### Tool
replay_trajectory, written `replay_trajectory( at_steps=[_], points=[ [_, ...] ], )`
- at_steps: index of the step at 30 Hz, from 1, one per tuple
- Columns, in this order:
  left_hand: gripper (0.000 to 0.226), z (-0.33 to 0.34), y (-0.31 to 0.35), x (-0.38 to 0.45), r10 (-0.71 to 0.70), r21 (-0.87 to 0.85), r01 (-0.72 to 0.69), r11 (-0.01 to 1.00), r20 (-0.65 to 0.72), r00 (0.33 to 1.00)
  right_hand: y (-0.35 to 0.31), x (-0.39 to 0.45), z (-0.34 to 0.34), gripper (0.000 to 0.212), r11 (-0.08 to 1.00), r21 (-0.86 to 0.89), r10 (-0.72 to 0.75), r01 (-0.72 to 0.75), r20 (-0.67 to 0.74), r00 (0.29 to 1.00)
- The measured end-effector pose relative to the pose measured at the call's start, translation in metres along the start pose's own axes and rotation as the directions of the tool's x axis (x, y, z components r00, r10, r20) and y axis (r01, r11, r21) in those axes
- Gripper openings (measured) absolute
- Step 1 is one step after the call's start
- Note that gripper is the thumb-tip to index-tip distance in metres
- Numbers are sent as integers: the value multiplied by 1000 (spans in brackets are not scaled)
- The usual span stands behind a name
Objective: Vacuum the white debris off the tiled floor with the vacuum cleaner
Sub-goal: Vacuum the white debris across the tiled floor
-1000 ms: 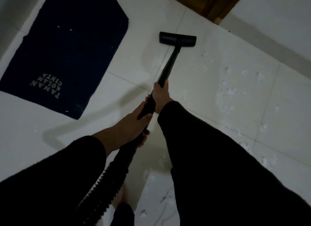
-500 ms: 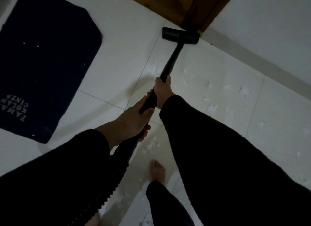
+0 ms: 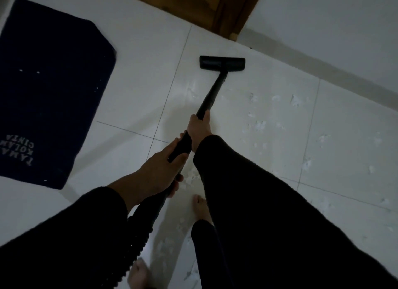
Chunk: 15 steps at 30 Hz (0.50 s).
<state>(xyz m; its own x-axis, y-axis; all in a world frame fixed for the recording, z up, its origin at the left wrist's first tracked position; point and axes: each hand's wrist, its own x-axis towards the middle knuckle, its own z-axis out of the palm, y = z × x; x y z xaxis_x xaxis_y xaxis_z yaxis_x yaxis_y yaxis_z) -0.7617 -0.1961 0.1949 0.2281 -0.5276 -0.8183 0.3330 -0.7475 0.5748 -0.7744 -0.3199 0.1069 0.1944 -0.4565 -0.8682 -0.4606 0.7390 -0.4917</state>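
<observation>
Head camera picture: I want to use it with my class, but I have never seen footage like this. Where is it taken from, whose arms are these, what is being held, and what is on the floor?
The camera sits on a person's head and looks forward and down, so the arms in black sleeves are the wearer's own. There is no robot here. Both bare hands grip a black vacuum wand: the right hand higher up the tube, the left hand lower, near the ribbed hose. At the far end, the flat floor nozzle rests on the white tiled floor. Scraps of white debris are scattered to the right of the wand and around the person's bare foot. A dark blue mat with white lettering lies on the left, and a wooden door frame stands at the top.
</observation>
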Motion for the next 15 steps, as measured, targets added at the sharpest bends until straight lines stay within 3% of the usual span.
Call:
replay_trajectory(
  at_steps=[7,15],
  points=[
    [47,-9,-41,-51,9,24,-10,1000,56,998,50,-47,9,59,997,61,49,-47,-34,998],
    [48,-28,-98,-81,71,105,-80,991,86,994,111,-71,28,53,992,87,-86,86,-7,996]
  ],
)
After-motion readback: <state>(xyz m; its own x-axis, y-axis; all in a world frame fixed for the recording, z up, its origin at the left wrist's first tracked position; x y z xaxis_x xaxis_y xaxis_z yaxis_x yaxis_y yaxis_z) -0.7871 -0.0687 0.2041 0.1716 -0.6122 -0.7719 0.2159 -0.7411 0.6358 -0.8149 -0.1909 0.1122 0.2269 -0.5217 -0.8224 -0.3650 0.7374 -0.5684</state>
